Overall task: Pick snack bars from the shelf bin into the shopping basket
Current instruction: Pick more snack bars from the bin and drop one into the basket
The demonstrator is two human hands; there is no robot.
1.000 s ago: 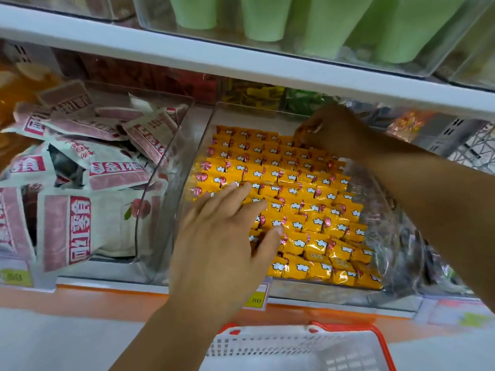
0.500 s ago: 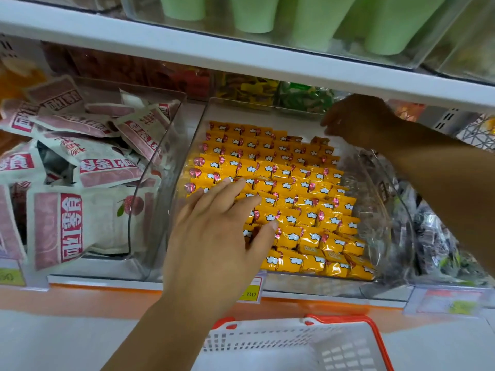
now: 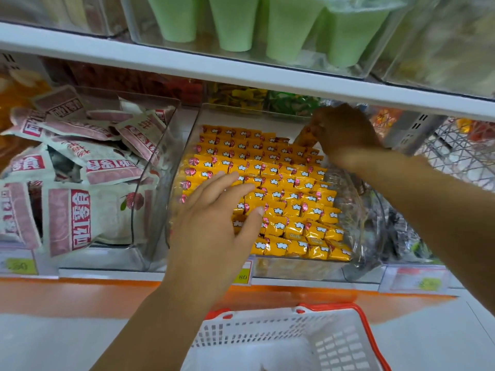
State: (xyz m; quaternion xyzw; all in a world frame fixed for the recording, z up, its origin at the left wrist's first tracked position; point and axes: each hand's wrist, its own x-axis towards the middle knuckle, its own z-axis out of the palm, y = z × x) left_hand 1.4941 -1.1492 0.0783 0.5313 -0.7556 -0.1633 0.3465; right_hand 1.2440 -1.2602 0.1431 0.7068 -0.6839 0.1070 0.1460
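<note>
Rows of yellow-wrapped snack bars [image 3: 284, 188] fill a clear shelf bin [image 3: 184, 145]. My left hand [image 3: 214, 226] lies flat with straight fingers on the bars at the bin's front left. My right hand [image 3: 345, 135] is at the bin's far right corner, its fingers curled around a lifted yellow snack bar [image 3: 305, 135]. Below the shelf edge sits a white shopping basket [image 3: 270, 336] with an orange rim; the part of its inside that shows holds nothing.
A second clear bin [image 3: 160, 116] on the left holds pink-and-white snack bags [image 3: 69, 218]. Green cups [image 3: 233, 22] stand on the shelf above. A crinkled clear bag [image 3: 356, 210] lies along the bin's right side. A yellow price tag [image 3: 242, 275] hangs on the shelf front.
My right hand shifted left and down at the back of the bin and now holds one bar raised off the rows. My left hand stays flat on the bars.
</note>
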